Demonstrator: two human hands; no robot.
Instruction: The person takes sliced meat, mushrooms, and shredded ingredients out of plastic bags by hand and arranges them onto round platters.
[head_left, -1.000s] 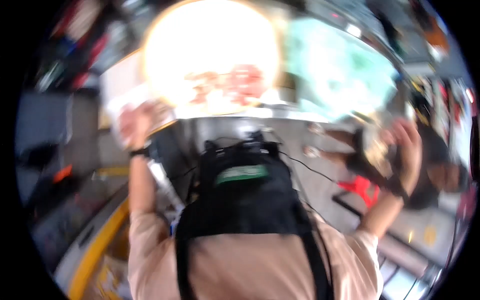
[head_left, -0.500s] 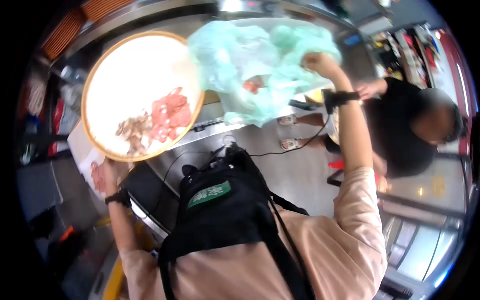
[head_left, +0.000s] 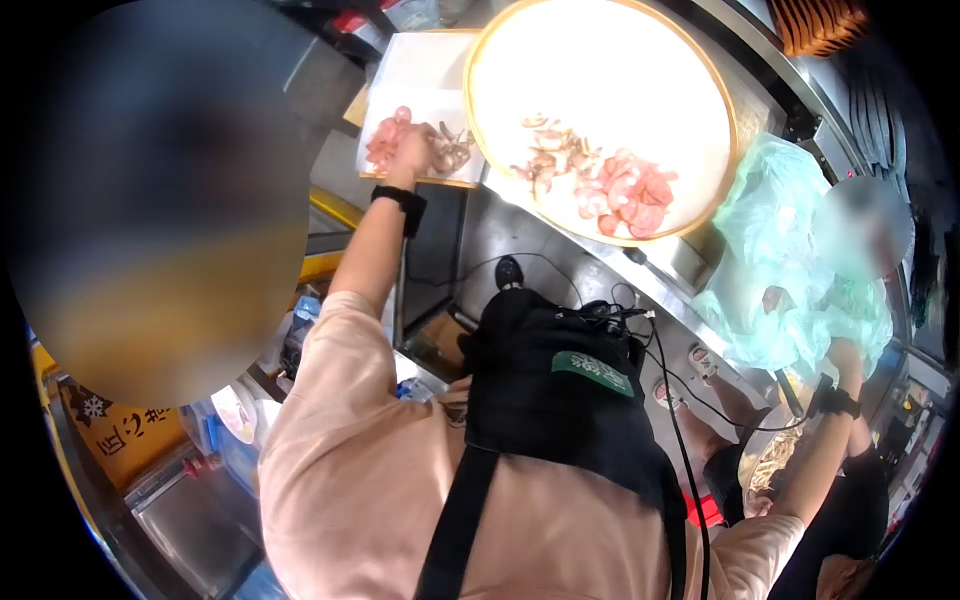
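Slices (head_left: 384, 137), pink, lie far L on pale tray (head_left: 428, 62); L hand (head_left: 416, 156) at them, prob. picking/arranging, grip can't tell. R hand (head_left: 846, 354) by green bag (head_left: 765, 240), ditto. Next prob. needs gentle pinch.

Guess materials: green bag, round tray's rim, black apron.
Green bag: likely thin plastic film; translucent, shiny, finely crinkled.
Round tray's rim: possibly bamboo or wood, from its tan colour; wood-look plastic can't be ruled out.
Black apron: probably fabric; mostly matte, draping over the body.
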